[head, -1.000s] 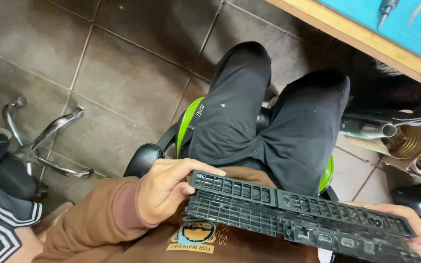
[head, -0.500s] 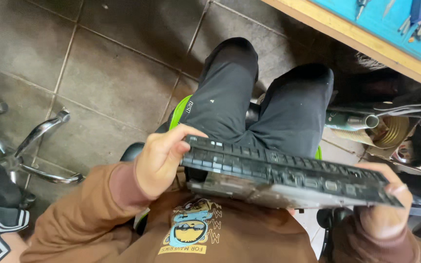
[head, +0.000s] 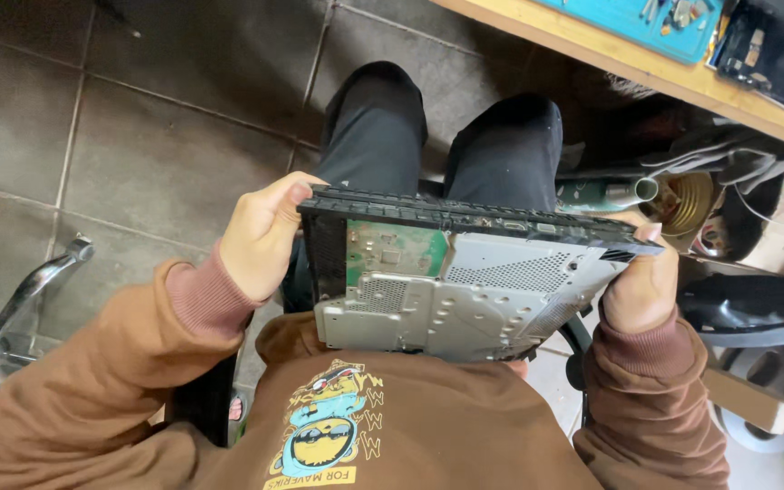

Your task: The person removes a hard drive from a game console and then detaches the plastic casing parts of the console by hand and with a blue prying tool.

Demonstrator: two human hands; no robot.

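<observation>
Hands hold an opened game console chassis over the lap in the head view, the only view there is. The left hand (head: 260, 238) grips the left end of the game console chassis (head: 451, 281), thumb on the top rim and fingers curled behind the black frame; the right hand (head: 641, 286) clamps the right end, fingers wrapped round the corner. Both grips are closed firmly on the unit. A second ago the console lies nearly flat across the knees, showing only its black vented rear edge with the row of ports; half a second ago that edge is lifted and squarer to the camera. Now the body is tipped up towards the chest, so that its inner face shows: a silver metal shield plate (head: 465, 304) with perforated patches, and a window of green circuit board (head: 392, 249) near the upper left. That turn brings the shielded side up for looking over, and both hands have slid to the ends to carry the weight. The unit rests just above the brown sweatshirt (head: 383, 417), touching or nearly touching it at the lower edge, with the black trousers (head: 437, 145) beyond. The wooden work surface (head: 610, 59) with its blue mat (head: 628, 23) stands well apart at upper right, a chrome chair base (head: 38, 281) on the tiled floor (head: 138, 118) at left.
</observation>
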